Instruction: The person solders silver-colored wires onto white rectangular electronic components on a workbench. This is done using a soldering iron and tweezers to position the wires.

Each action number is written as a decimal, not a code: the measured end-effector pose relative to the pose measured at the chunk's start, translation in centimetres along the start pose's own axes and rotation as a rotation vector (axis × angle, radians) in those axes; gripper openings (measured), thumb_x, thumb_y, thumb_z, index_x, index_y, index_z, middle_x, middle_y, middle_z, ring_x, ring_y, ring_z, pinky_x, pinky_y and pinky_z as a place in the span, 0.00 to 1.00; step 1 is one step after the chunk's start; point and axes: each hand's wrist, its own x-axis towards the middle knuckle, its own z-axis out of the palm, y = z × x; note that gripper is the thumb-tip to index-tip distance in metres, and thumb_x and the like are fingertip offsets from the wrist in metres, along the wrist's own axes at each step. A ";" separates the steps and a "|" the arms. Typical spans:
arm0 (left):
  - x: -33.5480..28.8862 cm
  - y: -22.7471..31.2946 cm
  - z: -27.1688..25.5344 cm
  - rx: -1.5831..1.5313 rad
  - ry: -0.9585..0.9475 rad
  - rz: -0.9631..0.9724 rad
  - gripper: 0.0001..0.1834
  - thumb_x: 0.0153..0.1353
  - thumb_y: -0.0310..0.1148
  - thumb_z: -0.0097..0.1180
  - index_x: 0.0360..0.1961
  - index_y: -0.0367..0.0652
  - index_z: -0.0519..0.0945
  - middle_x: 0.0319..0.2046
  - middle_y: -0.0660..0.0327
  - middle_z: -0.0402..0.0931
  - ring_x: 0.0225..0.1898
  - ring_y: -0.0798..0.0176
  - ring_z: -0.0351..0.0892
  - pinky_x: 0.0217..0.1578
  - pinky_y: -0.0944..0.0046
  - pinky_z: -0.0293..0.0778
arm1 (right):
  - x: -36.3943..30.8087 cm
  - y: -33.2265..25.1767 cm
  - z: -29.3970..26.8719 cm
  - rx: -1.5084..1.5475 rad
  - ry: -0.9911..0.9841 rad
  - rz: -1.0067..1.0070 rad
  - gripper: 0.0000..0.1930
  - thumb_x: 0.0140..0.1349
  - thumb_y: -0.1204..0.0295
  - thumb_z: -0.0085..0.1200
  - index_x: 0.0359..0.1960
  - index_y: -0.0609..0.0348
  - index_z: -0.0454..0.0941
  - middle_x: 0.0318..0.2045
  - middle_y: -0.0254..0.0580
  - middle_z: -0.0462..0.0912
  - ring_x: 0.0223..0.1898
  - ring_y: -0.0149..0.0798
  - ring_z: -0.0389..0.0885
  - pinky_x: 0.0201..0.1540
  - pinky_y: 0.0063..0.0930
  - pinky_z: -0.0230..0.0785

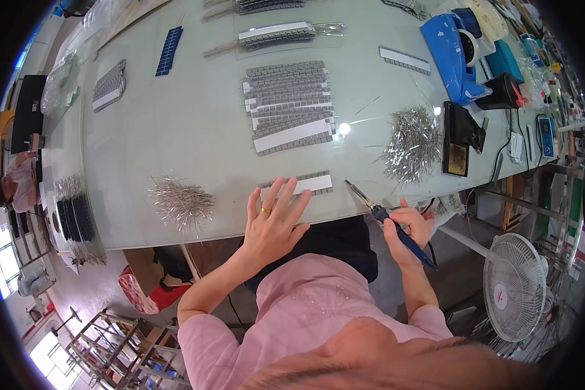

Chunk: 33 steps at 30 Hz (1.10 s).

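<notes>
probably light, the segmented strip [320, 182] is inviting edge holds; the left hand [270, 224] is lying spread on it, right hand [409, 229] clasping a soldering iron [381, 214].

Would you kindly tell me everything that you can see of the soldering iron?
The soldering iron is slim and pen-like, with a dark blue handle, plastic by its look, and a bare metallic front narrowing to a tip. The right hand grips it by the handle. It lies slantwise in the view, tip toward the upper left, beside the white-and-grey strip but apart from it. Whether the tip touches the tabletop cannot be told.
</notes>
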 end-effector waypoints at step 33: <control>-0.1 -0.4 0.0 0.036 0.032 0.006 0.35 0.55 0.48 0.63 0.65 0.56 0.71 0.69 0.58 0.60 0.71 0.56 0.57 0.66 0.43 0.49 | 2.4 -3.9 0.6 -0.216 -0.140 -0.276 0.11 0.46 0.81 0.66 0.30 0.58 0.78 0.24 0.39 0.80 0.25 0.42 0.81 0.51 0.46 0.77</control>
